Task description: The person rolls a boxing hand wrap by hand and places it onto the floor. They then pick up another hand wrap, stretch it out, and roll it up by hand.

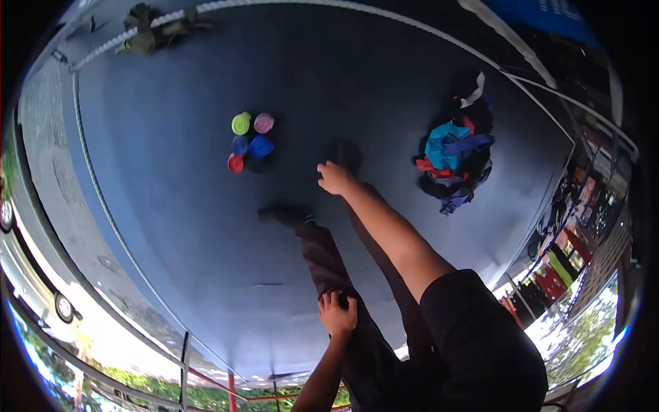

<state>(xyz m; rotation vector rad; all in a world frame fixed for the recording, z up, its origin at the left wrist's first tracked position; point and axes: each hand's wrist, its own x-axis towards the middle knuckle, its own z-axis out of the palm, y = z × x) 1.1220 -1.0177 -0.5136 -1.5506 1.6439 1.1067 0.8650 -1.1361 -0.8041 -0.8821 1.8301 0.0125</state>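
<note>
Black cloth [344, 300], we think, sits over our leg [320, 255] in the bent fingers [325, 302] of our left hand [338, 316], and it could slip if they go loose, but we cannot tell if our curled right hand [335, 178] pinches anything.

- Right arm [395, 237] stretched toward the mat's [171, 206] far edge, elbow nearly straight; right hand [335, 180] with fingers partly curled.
- Left arm [319, 378] low, left hand [338, 316] at the left leg [321, 254], fingers and thumb bent, grip unclear.
- Legs extended forward.
</note>
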